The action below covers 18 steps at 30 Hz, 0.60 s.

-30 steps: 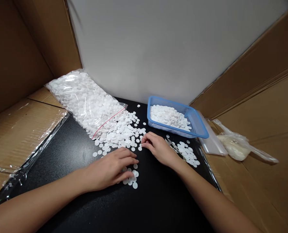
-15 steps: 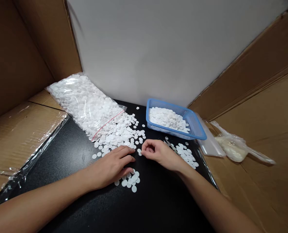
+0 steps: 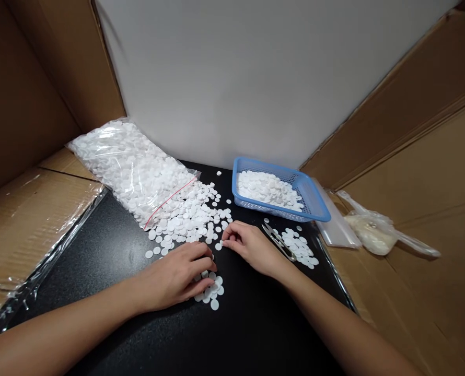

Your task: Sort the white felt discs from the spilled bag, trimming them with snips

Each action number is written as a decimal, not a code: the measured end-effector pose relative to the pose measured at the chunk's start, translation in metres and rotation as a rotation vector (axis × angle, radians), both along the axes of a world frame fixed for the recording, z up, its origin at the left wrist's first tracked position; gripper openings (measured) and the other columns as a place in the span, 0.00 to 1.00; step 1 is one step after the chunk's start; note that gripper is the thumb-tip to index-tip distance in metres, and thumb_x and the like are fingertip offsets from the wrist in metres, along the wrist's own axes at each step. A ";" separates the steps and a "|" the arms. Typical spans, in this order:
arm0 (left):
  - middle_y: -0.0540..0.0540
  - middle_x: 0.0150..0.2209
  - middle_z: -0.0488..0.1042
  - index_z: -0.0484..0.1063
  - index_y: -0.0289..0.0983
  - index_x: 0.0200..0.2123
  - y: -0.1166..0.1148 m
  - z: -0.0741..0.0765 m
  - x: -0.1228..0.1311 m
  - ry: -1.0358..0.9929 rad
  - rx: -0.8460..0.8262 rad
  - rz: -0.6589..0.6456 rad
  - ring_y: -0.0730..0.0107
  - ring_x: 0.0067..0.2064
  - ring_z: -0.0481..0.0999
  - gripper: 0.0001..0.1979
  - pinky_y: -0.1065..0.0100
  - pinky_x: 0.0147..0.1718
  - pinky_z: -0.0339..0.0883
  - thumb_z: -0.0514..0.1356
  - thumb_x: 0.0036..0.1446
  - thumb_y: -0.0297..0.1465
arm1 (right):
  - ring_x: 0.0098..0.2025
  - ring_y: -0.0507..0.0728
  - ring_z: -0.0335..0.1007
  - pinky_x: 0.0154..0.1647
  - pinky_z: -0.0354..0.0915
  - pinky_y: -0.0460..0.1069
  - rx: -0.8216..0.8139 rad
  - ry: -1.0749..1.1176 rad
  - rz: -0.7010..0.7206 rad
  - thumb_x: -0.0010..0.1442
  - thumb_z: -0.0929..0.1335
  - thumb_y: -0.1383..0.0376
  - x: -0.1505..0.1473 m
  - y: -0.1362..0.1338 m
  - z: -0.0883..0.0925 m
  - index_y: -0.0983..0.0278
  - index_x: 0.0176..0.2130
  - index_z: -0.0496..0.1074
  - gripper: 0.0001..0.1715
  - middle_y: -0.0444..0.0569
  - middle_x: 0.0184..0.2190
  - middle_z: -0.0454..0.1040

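Observation:
My left hand (image 3: 183,271) rests palm down on the black table with its fingers slightly apart. Its thumb and fingertips lie over a small pile of flat white round discs (image 3: 214,304). Across from it, my right hand (image 3: 252,245) has thumb and forefinger pinched at a single white disc (image 3: 219,245). How much of that disc lies between the fingertips is hard to see. Just beyond both hands, a heap of loose discs (image 3: 185,222) spreads from the mouth of a clear zip bag (image 3: 126,167) full of them.
A blue plastic basket (image 3: 321,206) holding many discs stands at the back right. Thread snips (image 3: 279,244) lie beside another group of discs (image 3: 301,248). Flat clear bags (image 3: 340,230) and a knotted plastic bag (image 3: 373,232) are at the right. Cardboard walls and a white panel surround the table.
The view has shifted slightly. My left hand has drawn back toward the near pile and covers more of it. My right hand has moved slightly, showing more of the snips.

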<state>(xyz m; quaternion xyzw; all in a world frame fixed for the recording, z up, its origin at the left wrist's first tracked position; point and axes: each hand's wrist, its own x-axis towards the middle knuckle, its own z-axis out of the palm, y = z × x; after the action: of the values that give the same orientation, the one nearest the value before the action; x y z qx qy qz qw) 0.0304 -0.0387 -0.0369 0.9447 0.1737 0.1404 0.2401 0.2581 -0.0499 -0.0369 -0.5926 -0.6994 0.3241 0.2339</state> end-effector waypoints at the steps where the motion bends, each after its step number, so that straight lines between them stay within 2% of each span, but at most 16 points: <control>1: 0.39 0.49 0.73 0.71 0.37 0.48 0.000 -0.001 0.001 0.001 0.013 0.000 0.57 0.50 0.74 0.09 0.59 0.49 0.70 0.56 0.67 0.31 | 0.30 0.52 0.64 0.32 0.58 0.47 -0.006 0.008 0.001 0.58 0.69 0.69 0.000 0.000 0.001 0.62 0.30 0.71 0.04 0.43 0.29 0.69; 5: 0.32 0.61 0.67 0.68 0.35 0.55 -0.002 -0.006 0.004 0.025 0.093 -0.015 0.44 0.63 0.65 0.20 0.47 0.60 0.62 0.61 0.64 0.37 | 0.27 0.51 0.62 0.29 0.58 0.46 -0.032 0.049 -0.028 0.55 0.68 0.70 0.003 0.001 0.004 0.63 0.29 0.70 0.04 0.41 0.26 0.69; 8: 0.32 0.62 0.67 0.69 0.34 0.56 -0.003 -0.005 0.001 0.041 0.028 -0.042 0.45 0.63 0.66 0.22 0.49 0.61 0.61 0.61 0.64 0.39 | 0.25 0.50 0.62 0.27 0.59 0.45 -0.059 0.085 -0.045 0.56 0.68 0.67 0.010 0.002 0.010 0.63 0.29 0.68 0.04 0.40 0.23 0.68; 11: 0.36 0.57 0.72 0.71 0.37 0.54 -0.006 0.003 -0.001 -0.019 -0.164 -0.012 0.53 0.60 0.69 0.16 0.55 0.59 0.64 0.60 0.65 0.36 | 0.27 0.51 0.63 0.29 0.61 0.45 -0.081 0.152 -0.006 0.55 0.68 0.66 0.013 -0.005 0.021 0.63 0.31 0.70 0.02 0.41 0.25 0.70; 14: 0.41 0.50 0.75 0.72 0.39 0.49 -0.009 0.014 0.006 -0.145 -0.419 0.180 0.59 0.52 0.74 0.11 0.60 0.53 0.68 0.61 0.64 0.33 | 0.29 0.51 0.64 0.31 0.62 0.45 -0.091 0.256 0.054 0.58 0.68 0.66 0.004 -0.022 0.031 0.63 0.33 0.73 0.03 0.43 0.28 0.72; 16: 0.45 0.43 0.78 0.73 0.39 0.44 -0.009 0.019 0.017 -0.224 -0.627 0.297 0.63 0.45 0.77 0.09 0.64 0.45 0.71 0.63 0.60 0.32 | 0.30 0.51 0.65 0.31 0.61 0.45 -0.056 0.296 0.059 0.59 0.68 0.66 -0.004 -0.035 0.034 0.63 0.34 0.73 0.03 0.42 0.28 0.73; 18: 0.49 0.34 0.78 0.72 0.38 0.38 -0.009 0.022 0.030 -0.270 -0.794 0.357 0.67 0.36 0.77 0.07 0.68 0.35 0.70 0.65 0.57 0.31 | 0.30 0.51 0.68 0.31 0.62 0.45 -0.014 0.337 0.029 0.60 0.69 0.65 -0.007 -0.045 0.034 0.62 0.34 0.72 0.03 0.42 0.28 0.73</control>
<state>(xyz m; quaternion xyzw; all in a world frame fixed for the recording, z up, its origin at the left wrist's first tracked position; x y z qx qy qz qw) 0.0608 -0.0474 -0.0148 0.7079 0.3415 0.2238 0.5763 0.2511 -0.0947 -0.0029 -0.5214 -0.6564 0.4271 0.3389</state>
